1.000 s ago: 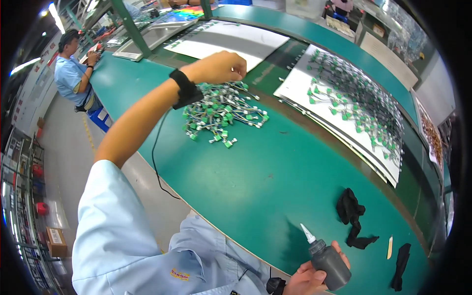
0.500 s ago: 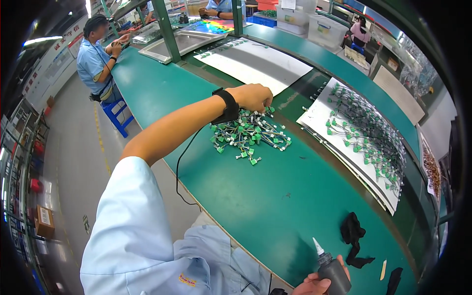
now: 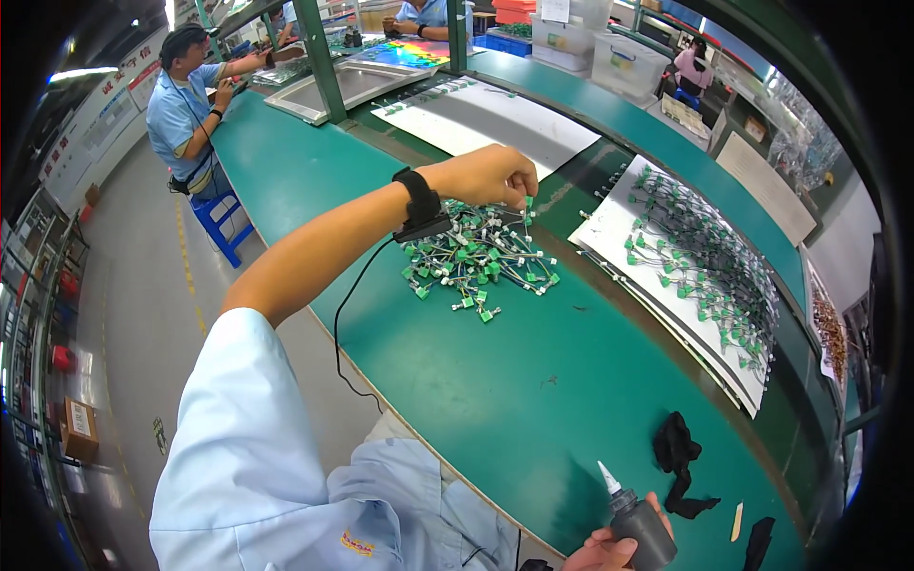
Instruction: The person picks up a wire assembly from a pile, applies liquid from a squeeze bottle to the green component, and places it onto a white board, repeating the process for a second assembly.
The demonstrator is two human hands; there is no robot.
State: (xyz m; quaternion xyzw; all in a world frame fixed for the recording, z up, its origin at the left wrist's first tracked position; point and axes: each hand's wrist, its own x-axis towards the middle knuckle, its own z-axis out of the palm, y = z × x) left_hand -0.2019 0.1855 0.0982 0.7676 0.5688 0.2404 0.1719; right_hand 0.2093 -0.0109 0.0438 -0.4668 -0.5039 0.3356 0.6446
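My left hand [image 3: 487,177], a black strap around its wrist, is over the far side of a heap of small wired connectors [image 3: 476,259]. Thumb and fingertips pinch one green connector [image 3: 529,204], its short wires hanging down toward the heap. The heap mixes green blocks, white plugs and short dark leads on the green table [image 3: 457,381]. Low at the right, my right hand [image 3: 607,552] is wrapped around a dark grey squeeze bottle [image 3: 644,533]. Its pointed white nozzle [image 3: 607,476] tilts up and to the left.
White boards carry rows of connectors [image 3: 700,257] at the right; another white board [image 3: 495,119] lies beyond the heap. Black cloth [image 3: 674,447] and a flat wooden stick [image 3: 737,521] are near the bottle. A wrist cord [image 3: 337,333] drops over the table edge. A co-worker [image 3: 186,109] sits far left.
My left hand has lifted slightly from the heap, bringing up a green connector in its fingertips. My right hand keeps the bottle nearly still. The co-worker at the left has stretched an arm out.
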